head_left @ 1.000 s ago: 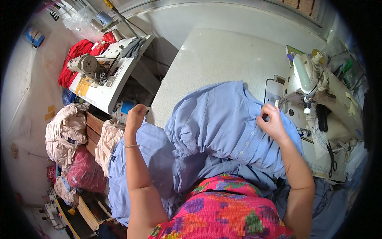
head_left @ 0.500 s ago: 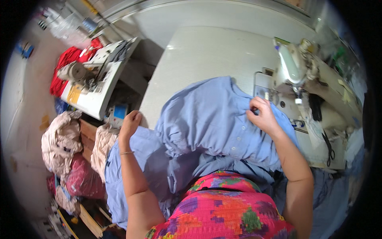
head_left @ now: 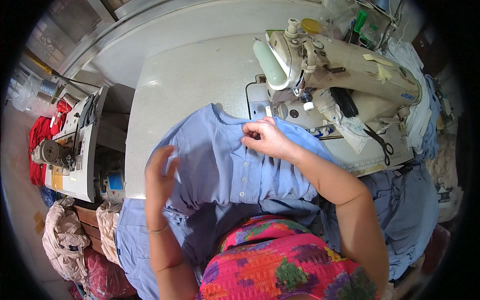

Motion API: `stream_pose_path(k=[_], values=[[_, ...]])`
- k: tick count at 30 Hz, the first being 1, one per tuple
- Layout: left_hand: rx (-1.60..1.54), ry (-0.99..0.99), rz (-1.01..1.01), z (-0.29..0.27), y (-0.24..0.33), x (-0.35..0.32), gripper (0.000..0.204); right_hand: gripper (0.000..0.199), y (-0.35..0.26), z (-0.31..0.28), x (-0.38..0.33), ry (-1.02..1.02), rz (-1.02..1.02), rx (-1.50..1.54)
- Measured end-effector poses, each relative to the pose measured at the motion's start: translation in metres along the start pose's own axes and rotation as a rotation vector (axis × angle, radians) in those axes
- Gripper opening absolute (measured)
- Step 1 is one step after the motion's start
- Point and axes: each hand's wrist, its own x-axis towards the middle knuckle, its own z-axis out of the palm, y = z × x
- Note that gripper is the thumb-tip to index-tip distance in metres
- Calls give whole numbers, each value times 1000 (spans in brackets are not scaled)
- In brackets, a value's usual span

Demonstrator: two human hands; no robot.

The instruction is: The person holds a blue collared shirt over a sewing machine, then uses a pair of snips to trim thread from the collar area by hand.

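Observation:
A light blue button-front shirt (head_left: 202, 155) lies bunched over the near edge of the table, its neckline toward the sewing machine and several small pale buttons down its front. Thumb and fingers of my right hand (head_left: 267, 138) pinch the front edge of the cloth near the neckline. My left hand (head_left: 159, 180), a little blurred, is over the shirt's left side with fingers apart and nothing in them. Just beyond my right hand stands the off-white sewing machine (head_left: 345, 62), its needle area next to the cloth.
Black scissors (head_left: 381, 145) lie on the machine bed at right. More blue cloth (head_left: 400, 210) hangs at the lower right. To the left is a second sewing machine (head_left: 52, 152) with red fabric (head_left: 39, 142) beside it; cream cloth (head_left: 65, 235) is heaped below. The pale tabletop (head_left: 195, 75) extends behind the shirt.
The view has swung right, bringing more of the sewing machine in. My left hand has opened and come over the shirt's side; my right hand still pinches the front edge.

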Motion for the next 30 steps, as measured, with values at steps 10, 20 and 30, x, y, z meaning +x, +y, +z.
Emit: stream_pose_path(k=[10, 20, 30], values=[[-4, -262, 323, 86, 21, 64, 25, 15, -2, 3, 5, -26, -17, 79], [-201, -336, 120, 94, 12, 62, 20, 19, 2, 6, 6, 59, 46, 163], [-253, -304, 111, 90, 14, 59, 18, 16, 12, 8, 11, -16, 75, 340]])
